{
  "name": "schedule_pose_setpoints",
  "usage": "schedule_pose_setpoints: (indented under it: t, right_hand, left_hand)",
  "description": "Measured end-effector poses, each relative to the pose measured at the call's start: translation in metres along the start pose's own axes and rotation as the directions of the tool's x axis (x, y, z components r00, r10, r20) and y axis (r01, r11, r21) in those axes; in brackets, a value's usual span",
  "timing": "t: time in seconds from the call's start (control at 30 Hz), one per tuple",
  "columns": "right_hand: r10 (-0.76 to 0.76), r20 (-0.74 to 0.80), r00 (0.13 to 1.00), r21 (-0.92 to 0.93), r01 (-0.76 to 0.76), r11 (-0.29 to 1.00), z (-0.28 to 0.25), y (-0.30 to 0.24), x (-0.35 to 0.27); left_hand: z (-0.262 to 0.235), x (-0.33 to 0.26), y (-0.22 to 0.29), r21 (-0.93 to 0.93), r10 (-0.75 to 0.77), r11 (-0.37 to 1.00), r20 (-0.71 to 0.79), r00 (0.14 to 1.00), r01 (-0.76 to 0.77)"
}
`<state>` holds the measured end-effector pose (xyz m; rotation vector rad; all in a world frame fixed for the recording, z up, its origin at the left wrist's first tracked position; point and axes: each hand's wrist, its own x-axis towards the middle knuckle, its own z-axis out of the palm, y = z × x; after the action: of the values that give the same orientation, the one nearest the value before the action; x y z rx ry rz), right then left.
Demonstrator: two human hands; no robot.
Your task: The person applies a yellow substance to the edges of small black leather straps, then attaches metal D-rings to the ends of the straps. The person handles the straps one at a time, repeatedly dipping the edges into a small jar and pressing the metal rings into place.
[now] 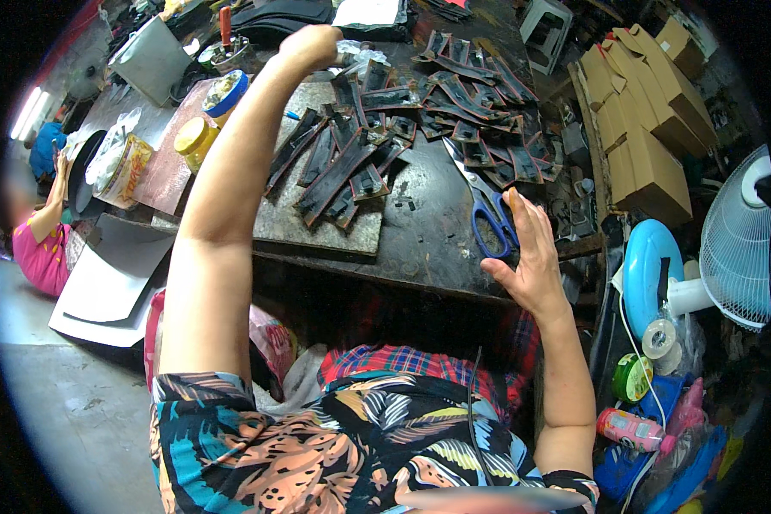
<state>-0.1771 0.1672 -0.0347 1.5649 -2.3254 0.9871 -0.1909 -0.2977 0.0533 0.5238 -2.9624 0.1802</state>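
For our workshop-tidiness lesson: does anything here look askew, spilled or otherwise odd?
The dark strips look untidy: they lie jumbled on the worktable, overlapping at odd angles rather than stacked. Small dark scraps are scattered beside them, like loose debris.

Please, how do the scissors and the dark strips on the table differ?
The scissors have blue handles and silvery blades, while the strips are mostly black with reddish edges. The scissors are one single tool beside the right hand; the strips are many, lying crisscross in heaps. Both the scissors and the strips are on the table.
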Motion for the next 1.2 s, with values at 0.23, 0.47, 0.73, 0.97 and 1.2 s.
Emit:
schedule_pose_setpoints:
  t: [0.23, 0.47, 0.73, 0.97, 1.2]
  right_hand:
    - [-0.006, -0.042, 0.999, 0.052, 0.008, 0.999, 0.001, 0.003, 0.0]
    - [-0.087, -0.112, 0.99, -0.07, 0.079, 0.994, 0.0, -0.003, -0.005]
    - [-0.098, -0.149, 0.984, 0.037, 0.104, 0.994, -0.001, 0.005, -0.005]
    - [-0.168, -0.12, 0.978, -0.106, 0.156, 0.982, -0.01, -0.015, 0.012]
    - [-0.491, -0.004, 0.871, -0.068, 0.49, 0.869, 0.01, -0.066, 0.105]
  left_hand:
    - [-0.077, -0.15, 0.092, -0.264, 0.387, 0.855, -0.249, 0.888, -0.447]
    - [-0.054, -0.266, 0.194, -0.674, 0.521, 0.423, -0.366, 0.771, -0.606]
    - [0.031, -0.249, 0.231, -0.591, 0.118, 0.693, -0.471, 0.874, -0.412]
    - [0.029, -0.259, 0.221, -0.704, -0.031, 0.553, -0.552, 0.833, -0.446]
    - [0.019, -0.278, 0.109, -0.389, -0.342, 0.918, -0.874, 0.346, -0.075]
